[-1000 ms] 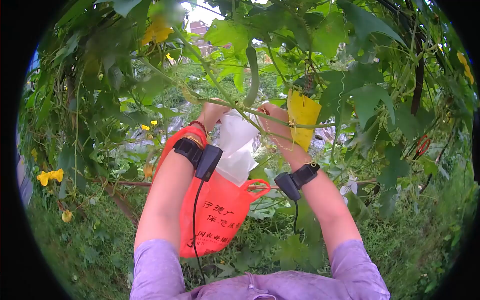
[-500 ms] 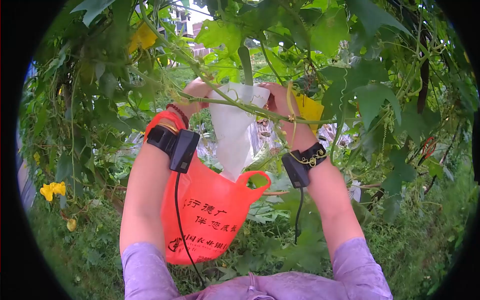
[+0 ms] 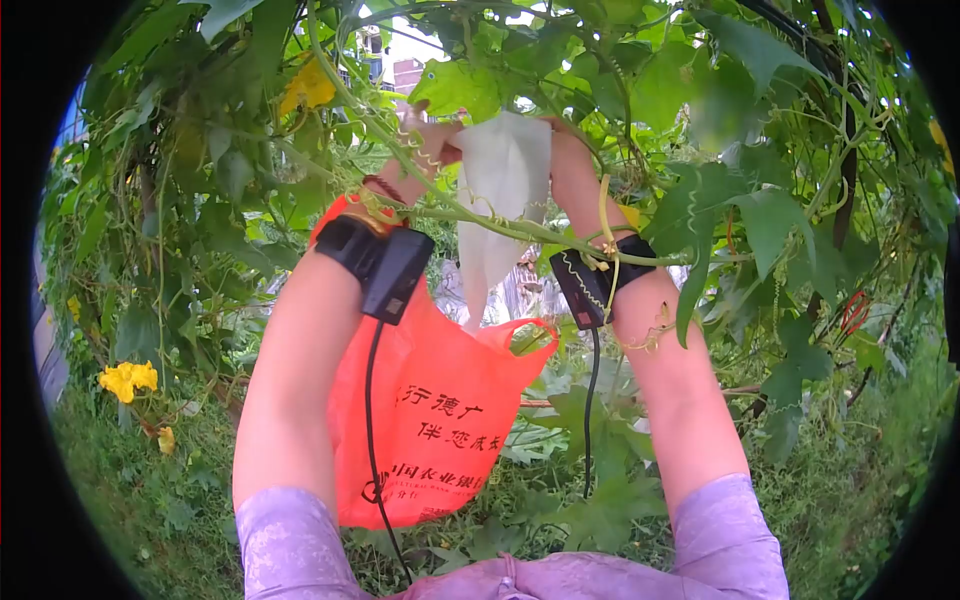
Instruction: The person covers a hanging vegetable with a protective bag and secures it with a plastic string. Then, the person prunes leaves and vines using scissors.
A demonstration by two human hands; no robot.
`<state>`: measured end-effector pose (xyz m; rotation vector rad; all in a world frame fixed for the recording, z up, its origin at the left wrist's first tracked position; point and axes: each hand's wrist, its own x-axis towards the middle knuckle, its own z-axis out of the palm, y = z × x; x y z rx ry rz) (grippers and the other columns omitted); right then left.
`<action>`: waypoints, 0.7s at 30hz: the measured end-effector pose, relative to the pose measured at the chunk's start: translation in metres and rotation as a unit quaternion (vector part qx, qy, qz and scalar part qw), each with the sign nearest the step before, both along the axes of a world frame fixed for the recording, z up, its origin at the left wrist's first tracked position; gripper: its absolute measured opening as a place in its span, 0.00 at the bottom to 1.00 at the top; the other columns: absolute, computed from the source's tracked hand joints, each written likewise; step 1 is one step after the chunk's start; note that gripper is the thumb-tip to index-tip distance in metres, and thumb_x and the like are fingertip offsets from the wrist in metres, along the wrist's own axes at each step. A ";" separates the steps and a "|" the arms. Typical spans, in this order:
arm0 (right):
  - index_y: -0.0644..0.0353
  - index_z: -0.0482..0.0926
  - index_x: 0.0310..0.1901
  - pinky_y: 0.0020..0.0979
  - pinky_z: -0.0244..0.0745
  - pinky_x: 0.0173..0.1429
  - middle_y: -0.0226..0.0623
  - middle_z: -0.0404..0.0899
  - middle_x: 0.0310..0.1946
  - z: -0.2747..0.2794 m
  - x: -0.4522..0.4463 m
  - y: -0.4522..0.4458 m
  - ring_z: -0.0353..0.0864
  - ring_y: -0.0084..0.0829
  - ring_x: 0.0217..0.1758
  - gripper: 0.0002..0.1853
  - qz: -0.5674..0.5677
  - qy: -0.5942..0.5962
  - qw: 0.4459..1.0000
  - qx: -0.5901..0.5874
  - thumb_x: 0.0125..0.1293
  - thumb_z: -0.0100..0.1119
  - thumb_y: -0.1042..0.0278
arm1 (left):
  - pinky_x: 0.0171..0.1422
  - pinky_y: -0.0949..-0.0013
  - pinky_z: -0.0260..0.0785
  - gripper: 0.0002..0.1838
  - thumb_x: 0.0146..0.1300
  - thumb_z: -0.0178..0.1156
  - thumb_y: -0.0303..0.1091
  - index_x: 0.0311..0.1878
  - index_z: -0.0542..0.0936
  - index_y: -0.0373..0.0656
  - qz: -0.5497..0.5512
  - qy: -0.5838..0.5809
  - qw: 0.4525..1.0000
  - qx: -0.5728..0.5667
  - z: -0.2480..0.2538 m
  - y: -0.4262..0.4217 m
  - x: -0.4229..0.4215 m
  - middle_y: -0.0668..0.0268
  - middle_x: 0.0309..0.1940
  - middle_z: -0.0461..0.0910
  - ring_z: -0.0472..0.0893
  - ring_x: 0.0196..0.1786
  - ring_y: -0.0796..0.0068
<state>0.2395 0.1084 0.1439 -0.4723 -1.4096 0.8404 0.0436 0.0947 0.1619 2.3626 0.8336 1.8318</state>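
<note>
A white paper-like bag (image 3: 505, 185) hangs among the vines with its top edge raised. My left hand (image 3: 432, 145) grips the upper left edge, fingers closed and partly behind it. At the opposite upper corner my right hand (image 3: 566, 145) holds on too, its fingers mostly hidden by the bag. A faint greenish shape shows through the bag's upper part; I cannot tell how far it reaches inside. From my left forearm hangs a red plastic carrier bag (image 3: 425, 410) with black printing, below the white bag's narrow lower end.
A green vine stem (image 3: 480, 218) with curling tendrils crosses in front of the white bag and my right wrist. Large leaves (image 3: 780, 230) crowd the right side. Yellow flowers (image 3: 128, 380) hang at left. Black devices (image 3: 397, 275) with cables are strapped to both wrists.
Both hands have lifted the white bag upward. The green gourd that stood above its opening no longer shows there. The red bag has shifted slightly right in view.
</note>
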 end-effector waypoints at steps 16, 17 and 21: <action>0.67 0.73 0.46 0.25 0.73 0.35 0.35 0.78 0.34 0.021 0.019 0.006 0.77 0.24 0.31 0.13 0.253 0.043 0.954 0.158 0.62 0.51 0.70 | 0.29 0.74 0.73 0.12 0.58 0.56 0.24 0.45 0.70 0.35 -0.202 -0.206 0.944 -0.157 0.057 -0.019 0.022 0.63 0.31 0.77 0.77 0.26 0.75; 0.67 0.73 0.46 0.25 0.73 0.35 0.35 0.78 0.34 0.025 0.020 0.008 0.77 0.24 0.31 0.13 0.275 0.057 0.938 0.203 0.62 0.51 0.70 | 0.28 0.75 0.72 0.12 0.57 0.56 0.24 0.46 0.70 0.35 -0.308 -0.215 0.919 -0.119 0.056 -0.024 0.022 0.63 0.31 0.77 0.77 0.26 0.76; 0.66 0.73 0.44 0.27 0.74 0.37 0.35 0.78 0.35 0.027 0.018 -0.017 0.77 0.24 0.34 0.11 0.245 0.094 0.963 0.056 0.63 0.50 0.69 | 0.47 0.65 0.72 0.11 0.65 0.48 0.30 0.49 0.69 0.41 -0.355 -0.210 0.884 -0.219 0.037 -0.036 0.032 0.60 0.42 0.76 0.77 0.42 0.71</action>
